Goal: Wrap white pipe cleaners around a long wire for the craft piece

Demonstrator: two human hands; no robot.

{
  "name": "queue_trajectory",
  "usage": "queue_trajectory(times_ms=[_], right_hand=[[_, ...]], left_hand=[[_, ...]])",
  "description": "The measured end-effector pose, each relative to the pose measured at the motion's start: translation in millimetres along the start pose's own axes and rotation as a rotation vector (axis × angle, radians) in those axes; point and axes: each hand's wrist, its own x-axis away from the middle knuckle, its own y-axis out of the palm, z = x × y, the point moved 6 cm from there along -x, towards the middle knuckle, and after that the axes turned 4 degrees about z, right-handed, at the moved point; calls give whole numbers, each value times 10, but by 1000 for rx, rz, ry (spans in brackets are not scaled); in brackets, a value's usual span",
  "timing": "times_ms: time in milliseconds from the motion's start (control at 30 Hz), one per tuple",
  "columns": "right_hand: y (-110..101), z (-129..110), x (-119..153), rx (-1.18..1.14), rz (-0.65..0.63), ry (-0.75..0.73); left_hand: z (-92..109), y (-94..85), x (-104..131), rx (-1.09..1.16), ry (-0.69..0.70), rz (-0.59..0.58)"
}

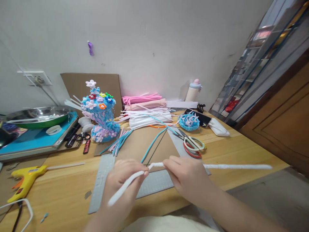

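Note:
My left hand [124,182] pinches a white fuzzy stem [238,166] near its bent middle, and one end lies across the back of that hand. A short way to the right, my right hand [184,174] is closed on the same stem, whose long straight part sticks out to the right. Both hands are above the front of a brown cardboard sheet [135,141] with grey strips [156,184] at its edges. A blue stem [152,145] lies on the cardboard just beyond the hands.
A blue flowered ornament [98,112] stands at the back left. Bundles of white stems [149,119] and pink stems [142,99] lie along the wall. Scissors [193,144] rest to the right, a yellow glue gun [29,180] to the left.

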Motion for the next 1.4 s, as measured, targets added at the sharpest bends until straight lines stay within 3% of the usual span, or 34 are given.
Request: queue_trajectory(times_ms=[133, 267, 367, 467, 567, 633, 733, 867, 1033, 1133, 1233, 1333, 1400], right_hand=[[-83, 105, -4, -148, 142, 135], [-156, 125, 4, -328, 229, 155], [-200, 40, -4, -387, 207, 19], [-203, -76, 7, -347, 88, -195], [-136, -130, 55, -248, -75, -347], [-71, -106, 79, -165, -151, -361], [11, -25, 80, -51, -190, -285], [49, 50, 37, 19, -176, -159], [28, 117, -6, 1, -97, 15], [15, 175, 4, -116, -21, 113], [10, 234, 23, -307, 48, 196], [15, 257, 32, -492, 73, 239], [8, 227, 30, -577, 59, 206]], left_hand=[[-106, 104, 135, 138, -105, 134], [-465, 366, 244, 609, -512, 165], [-651, 587, 257, 879, -779, 88], [-679, 662, 149, 930, -825, -102], [-659, 598, 39, 859, -824, -293], [-643, 502, -24, 795, -808, -337], [-601, 334, -106, 670, -729, -257], [-432, 165, -147, 415, -463, -97], [-179, 117, -23, 72, -105, -8], [-162, 154, 93, 20, -71, 55], [-315, 254, 190, 223, -258, 107], [-565, 459, 295, 672, -643, 129], [-643, 639, 340, 943, -871, 60]])
